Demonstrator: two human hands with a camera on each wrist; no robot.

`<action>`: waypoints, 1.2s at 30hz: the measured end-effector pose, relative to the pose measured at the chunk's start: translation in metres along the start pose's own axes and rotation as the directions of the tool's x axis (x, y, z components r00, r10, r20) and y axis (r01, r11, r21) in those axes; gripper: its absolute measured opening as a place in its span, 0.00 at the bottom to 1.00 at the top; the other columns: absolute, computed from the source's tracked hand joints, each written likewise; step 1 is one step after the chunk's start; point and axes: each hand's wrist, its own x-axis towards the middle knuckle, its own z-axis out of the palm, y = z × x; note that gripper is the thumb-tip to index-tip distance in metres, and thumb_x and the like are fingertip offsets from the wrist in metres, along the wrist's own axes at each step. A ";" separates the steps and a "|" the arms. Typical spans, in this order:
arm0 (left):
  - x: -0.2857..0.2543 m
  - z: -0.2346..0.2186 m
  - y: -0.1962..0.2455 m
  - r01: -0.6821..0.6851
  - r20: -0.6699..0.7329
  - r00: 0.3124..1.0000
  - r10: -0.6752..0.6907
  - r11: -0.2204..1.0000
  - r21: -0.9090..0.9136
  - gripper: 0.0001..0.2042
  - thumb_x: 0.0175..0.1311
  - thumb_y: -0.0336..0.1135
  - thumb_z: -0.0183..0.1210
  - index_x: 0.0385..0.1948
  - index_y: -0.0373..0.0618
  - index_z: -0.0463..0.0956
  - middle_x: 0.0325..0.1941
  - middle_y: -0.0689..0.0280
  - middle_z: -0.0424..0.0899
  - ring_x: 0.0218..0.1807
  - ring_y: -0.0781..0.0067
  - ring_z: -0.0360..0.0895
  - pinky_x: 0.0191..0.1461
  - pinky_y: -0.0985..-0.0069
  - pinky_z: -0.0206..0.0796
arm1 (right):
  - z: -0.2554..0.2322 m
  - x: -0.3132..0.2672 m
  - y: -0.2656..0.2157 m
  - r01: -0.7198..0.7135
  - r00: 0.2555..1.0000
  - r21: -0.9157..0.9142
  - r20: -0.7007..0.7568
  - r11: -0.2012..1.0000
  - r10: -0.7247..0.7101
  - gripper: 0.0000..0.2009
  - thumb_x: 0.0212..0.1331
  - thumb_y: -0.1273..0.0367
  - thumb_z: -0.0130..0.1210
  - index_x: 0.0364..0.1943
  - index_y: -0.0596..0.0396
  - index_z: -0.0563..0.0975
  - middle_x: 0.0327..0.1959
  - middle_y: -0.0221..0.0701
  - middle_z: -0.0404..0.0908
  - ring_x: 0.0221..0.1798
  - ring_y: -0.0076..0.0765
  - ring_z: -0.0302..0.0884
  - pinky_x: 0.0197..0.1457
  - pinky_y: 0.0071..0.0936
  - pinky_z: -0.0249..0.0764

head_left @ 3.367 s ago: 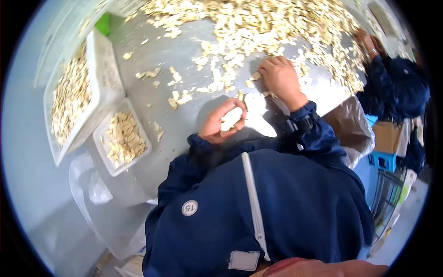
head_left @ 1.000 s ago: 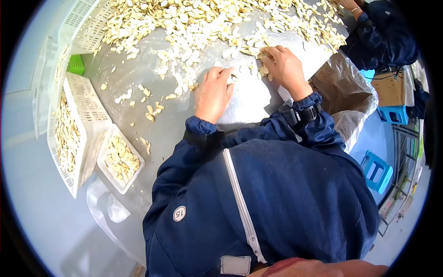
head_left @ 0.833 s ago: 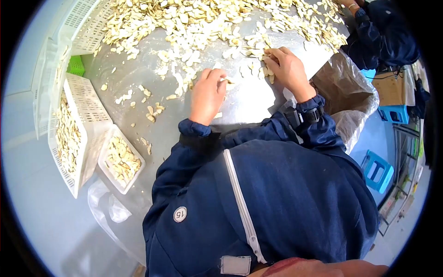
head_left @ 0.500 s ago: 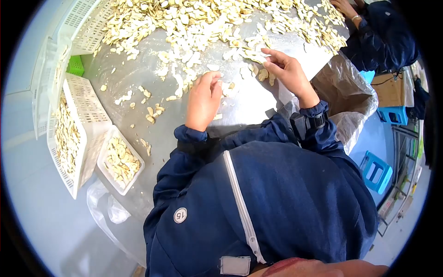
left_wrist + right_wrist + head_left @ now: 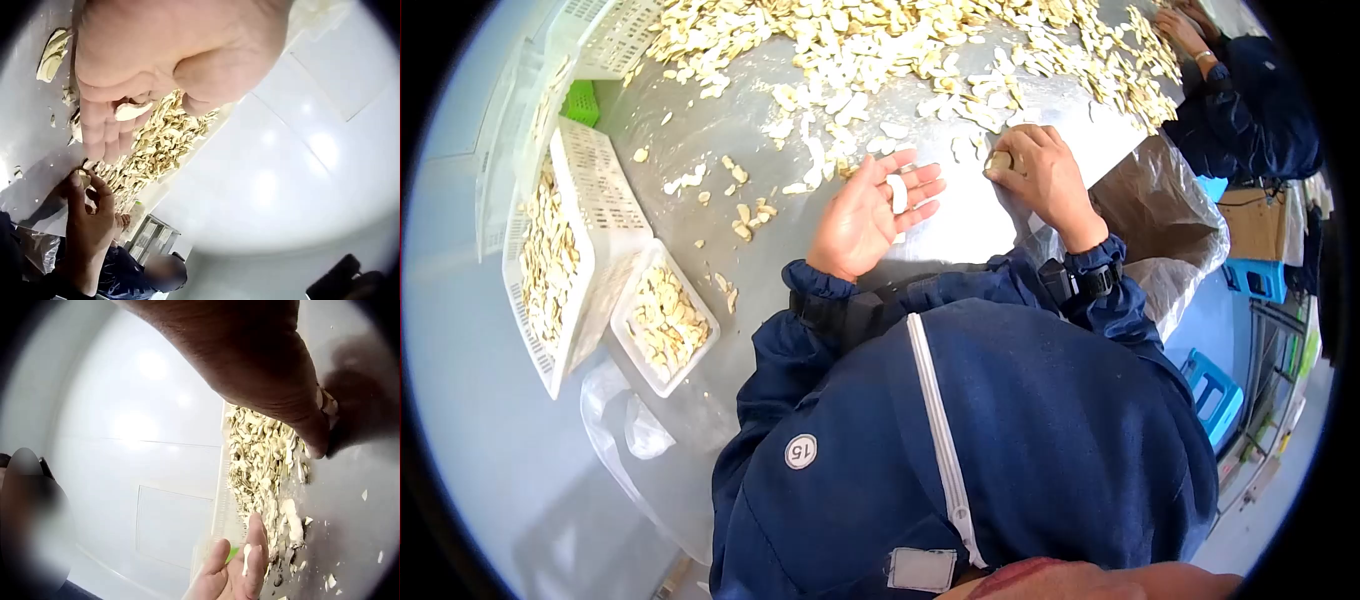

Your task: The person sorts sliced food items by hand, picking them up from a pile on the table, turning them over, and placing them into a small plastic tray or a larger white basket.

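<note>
My left hand is turned palm up over the steel table, its fingers fairly straight and spread. A white, curved dried slice lies across those fingers; the left wrist view shows the same slice at the finger bases. To the right, my right hand pinches a yellowish slice between thumb and fingers, close over the bright tabletop. In the right wrist view this hand is dark and mostly hides what it holds. Beyond both hands spreads a large pile of pale slices.
At left stand a white perforated basket and a small white tray, both holding slices. A plastic-lined container is beside the table at right. Another person's hand is at the pile's far right. A blue stool stands below.
My left hand has turned from palm down to palm up, with a white slice now showing on its fingers. The right hand's spread thumb and fingers have closed on a slice.
</note>
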 end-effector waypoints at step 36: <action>-0.065 -0.063 -0.030 -0.132 -0.068 0.974 0.216 0.783 0.607 0.12 0.80 0.39 0.51 0.46 0.43 0.80 0.37 0.68 0.82 0.30 0.80 0.77 0.30 0.79 0.69 | 0.029 0.088 -0.199 0.209 0.912 0.670 0.128 0.712 -0.389 0.17 0.71 0.73 0.61 0.62 0.57 0.81 0.48 0.39 0.89 0.50 0.33 0.87 0.57 0.30 0.81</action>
